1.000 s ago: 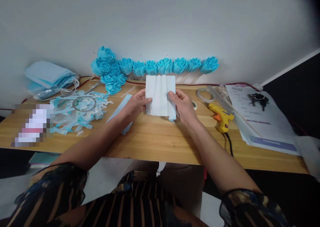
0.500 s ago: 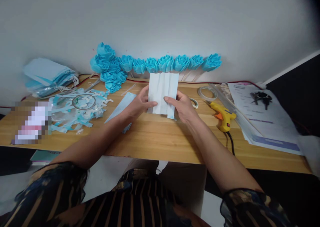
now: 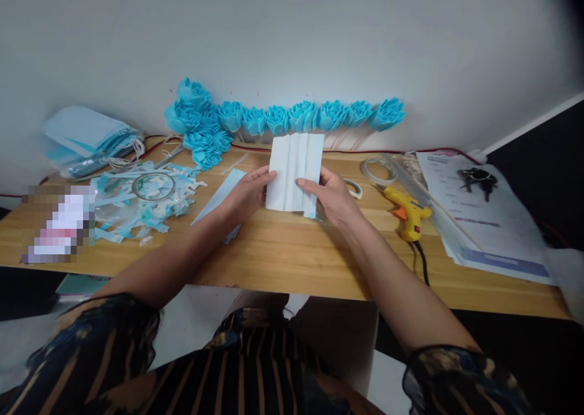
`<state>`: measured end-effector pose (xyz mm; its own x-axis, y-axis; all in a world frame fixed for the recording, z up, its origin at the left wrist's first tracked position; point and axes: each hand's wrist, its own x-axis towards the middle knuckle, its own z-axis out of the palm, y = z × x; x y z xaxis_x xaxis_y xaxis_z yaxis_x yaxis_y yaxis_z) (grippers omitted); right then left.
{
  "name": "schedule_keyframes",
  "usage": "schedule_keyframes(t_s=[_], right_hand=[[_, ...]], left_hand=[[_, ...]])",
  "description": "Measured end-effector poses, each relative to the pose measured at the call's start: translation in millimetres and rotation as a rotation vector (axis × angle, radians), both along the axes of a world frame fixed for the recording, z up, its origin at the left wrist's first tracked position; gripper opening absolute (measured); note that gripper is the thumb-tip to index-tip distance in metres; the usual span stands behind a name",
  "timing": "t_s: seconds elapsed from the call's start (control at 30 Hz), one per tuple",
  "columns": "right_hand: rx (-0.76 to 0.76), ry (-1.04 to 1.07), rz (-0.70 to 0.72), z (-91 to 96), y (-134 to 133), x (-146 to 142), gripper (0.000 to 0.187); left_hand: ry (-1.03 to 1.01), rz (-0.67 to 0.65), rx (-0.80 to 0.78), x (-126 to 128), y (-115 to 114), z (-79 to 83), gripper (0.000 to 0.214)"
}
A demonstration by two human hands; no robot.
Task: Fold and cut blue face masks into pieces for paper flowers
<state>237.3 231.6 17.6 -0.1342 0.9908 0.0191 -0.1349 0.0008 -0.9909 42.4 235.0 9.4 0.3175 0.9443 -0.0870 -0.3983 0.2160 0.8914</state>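
Note:
A pale blue-white pleated face mask [image 3: 292,165], its folds running up and down, is held upright above the table between both hands. My left hand [image 3: 252,190] pinches its left edge, thumb on the near face and fingers behind. My right hand [image 3: 335,196] grips the right side, the thumb lying across the front near the middle and the other fingers hidden behind. A small strip sticks out at the mask's lower right corner. Flat blue mask pieces [image 3: 218,201] lie on the table beside my left forearm. No ear loops show on the held mask.
Blue fabric flowers [image 3: 303,115] line the wall. A mask stack [image 3: 89,135], cut scraps [image 3: 123,211] and a tape roll [image 3: 154,186] lie left. Right are a yellow glue gun [image 3: 407,211], another tape roll [image 3: 379,170], papers [image 3: 474,220] and keys [image 3: 477,181].
My left hand has shifted its grip outward to the mask's left edge, its thumb now higher and less across the front. The mask has moved slightly left; its pleats show more clearly.

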Motion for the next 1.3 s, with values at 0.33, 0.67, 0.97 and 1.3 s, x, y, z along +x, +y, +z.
schedule_keyframes(t_s=[0.33, 0.67, 0.97, 1.3], right_hand=[[0.02, -0.016, 0.098, -5.6, -0.3, -4.2, 0.057], [0.023, -0.029, 0.096, -6.9, -0.8, -3.9, 0.049], [0.048, -0.044, 0.125, -6.1, -0.7, -4.3, 0.049], [0.04, -0.07, 0.112, -7.7, -0.5, -4.2, 0.046]], left_hand=[[0.07, -0.004, -0.006, 1.9, -1.8, -3.5, 0.059], [0.135, 0.067, 0.019, 1.7, -2.0, -4.1, 0.06], [0.286, 0.117, 0.074, -0.2, -1.5, -7.5, 0.06], [0.379, 0.13, 0.115, -1.2, -3.0, -5.6, 0.057]])
